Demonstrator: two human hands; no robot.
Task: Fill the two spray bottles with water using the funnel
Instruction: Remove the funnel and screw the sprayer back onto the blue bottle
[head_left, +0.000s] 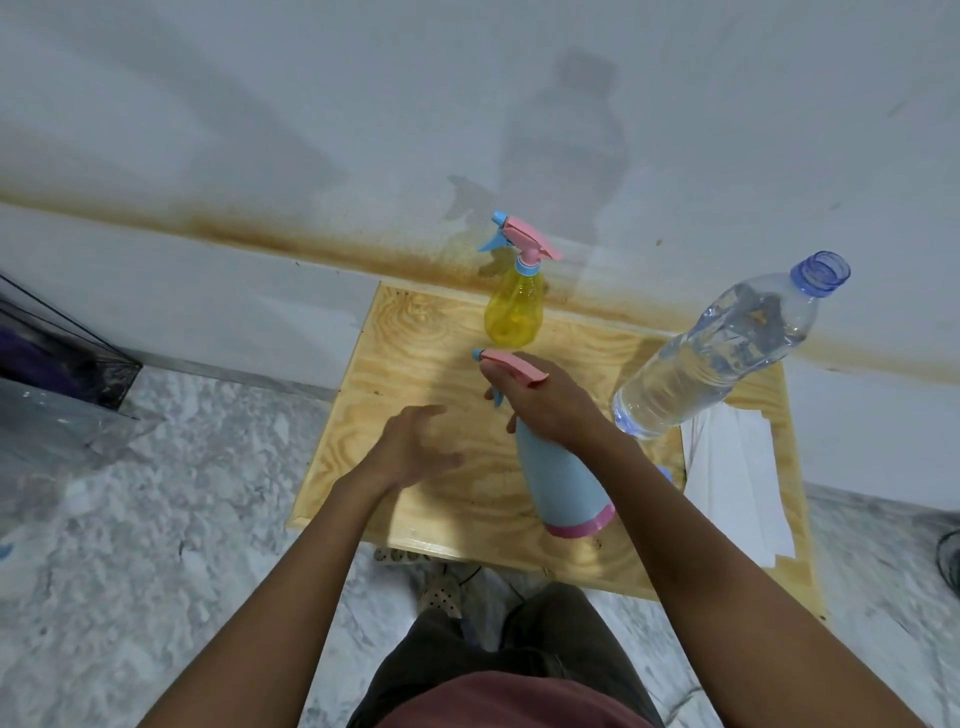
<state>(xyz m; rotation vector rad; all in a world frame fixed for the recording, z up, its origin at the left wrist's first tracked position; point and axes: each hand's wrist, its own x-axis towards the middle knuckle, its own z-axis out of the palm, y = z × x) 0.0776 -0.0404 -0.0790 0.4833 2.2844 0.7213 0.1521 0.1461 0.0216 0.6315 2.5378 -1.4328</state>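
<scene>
Blue spray bottle (563, 483) near centre of wooden table (395, 364), pink base toward near edge. Right hand (545, 405) grips its neck under pink trigger head, fingers curled round. Left hand (415, 449) just left of it, fingers spread wide, holding nothing. White paper (737, 483) at right. Uncapped water bottle (727, 348) farther right. Yellow spray bottle (514, 312) at far edge, by wall.

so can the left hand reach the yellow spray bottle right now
Probably yes: the left hand is open and empty, and bare table beside the blue spray bottle leaves a way to the yellow spray bottle.
</scene>
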